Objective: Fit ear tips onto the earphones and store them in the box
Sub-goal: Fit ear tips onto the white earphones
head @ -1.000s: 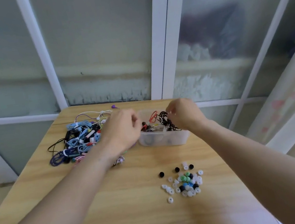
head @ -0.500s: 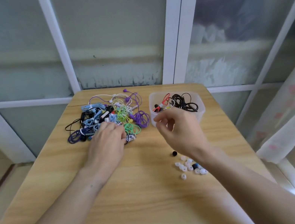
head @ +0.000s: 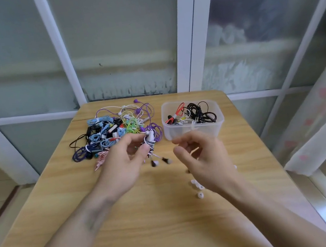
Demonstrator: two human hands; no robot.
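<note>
Frosted panes back my wooden bench (head: 153, 223). Left hand (head: 121, 165) has just lifted a zebra-striped earphone bundle (head: 150, 145) beside the clear plastic box (head: 194, 131), fingers pinching it; right hand (head: 203, 157), loosely curled, holds nothing: fitting comes next.

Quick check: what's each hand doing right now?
Left hand: holds the black-and-white striped bundled earphones.
Right hand: fingers loosely curled, holding nothing visible.
</note>
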